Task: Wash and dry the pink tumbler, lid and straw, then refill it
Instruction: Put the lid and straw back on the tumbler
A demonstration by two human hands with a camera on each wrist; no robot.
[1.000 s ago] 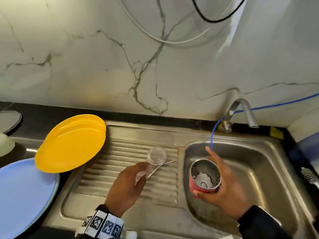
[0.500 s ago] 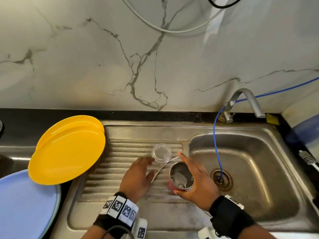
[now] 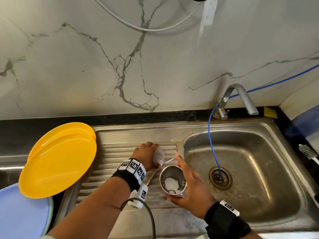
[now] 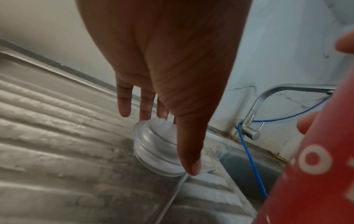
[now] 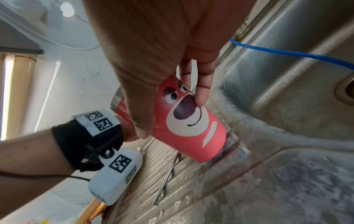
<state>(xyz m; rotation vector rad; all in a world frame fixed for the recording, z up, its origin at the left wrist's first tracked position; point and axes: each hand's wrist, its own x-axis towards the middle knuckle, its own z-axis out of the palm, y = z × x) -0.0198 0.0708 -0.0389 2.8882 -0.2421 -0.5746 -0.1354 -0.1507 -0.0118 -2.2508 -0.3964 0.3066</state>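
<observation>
Both hands worked at lower centre frame: the right hand (image 3: 191,188) wrapped the pink tumbler (image 5: 188,121) standing on the drainboard (image 3: 110,163), while the left hand (image 3: 146,156) pinched the clear lid (image 4: 158,147) beside the straw (image 5: 166,177). Washing seemed unfinished; drying likely followed.

black wristbands (image 3: 128,179) ring both bare forearms, each carrying white blocks printed with square black-and-white markers; a black cable (image 3: 150,218) trails from the left.

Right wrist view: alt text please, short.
A right hand holds a pink tumbler with a cartoon bear face, its base on the steel drainboard beside the sink basin. A metal straw lies on the ridges.
</observation>
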